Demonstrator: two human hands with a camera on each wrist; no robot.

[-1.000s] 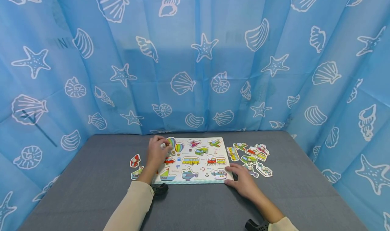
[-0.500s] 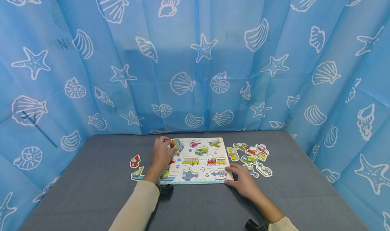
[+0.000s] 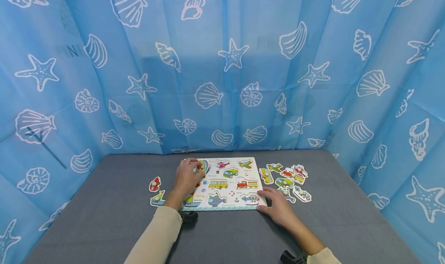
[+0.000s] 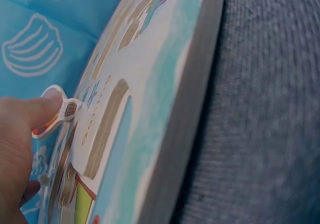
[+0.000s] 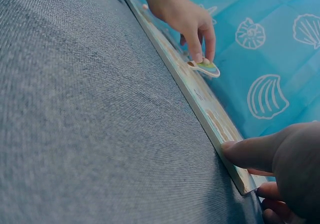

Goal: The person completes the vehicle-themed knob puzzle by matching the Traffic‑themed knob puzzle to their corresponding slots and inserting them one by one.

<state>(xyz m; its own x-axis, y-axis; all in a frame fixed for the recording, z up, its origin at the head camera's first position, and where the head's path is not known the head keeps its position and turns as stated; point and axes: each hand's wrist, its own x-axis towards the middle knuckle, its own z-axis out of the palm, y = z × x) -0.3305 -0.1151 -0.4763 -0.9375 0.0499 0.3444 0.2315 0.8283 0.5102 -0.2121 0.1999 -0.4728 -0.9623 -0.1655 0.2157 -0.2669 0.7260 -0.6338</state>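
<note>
The left hand (image 3: 187, 176) pinches a balloon piece (image 5: 212, 70) between thumb and fingertips, over the far left part of the puzzle board (image 3: 236, 161); whether the two touch I can't tell. The right hand (image 3: 277, 206) has its thumb and fingers closed around the board's near right corner. A rocket piece (image 3: 155, 184) and a boat piece (image 3: 157, 198) lie left of it, near a beige sleeve (image 3: 153, 233); more pieces cluster to the right.
</note>
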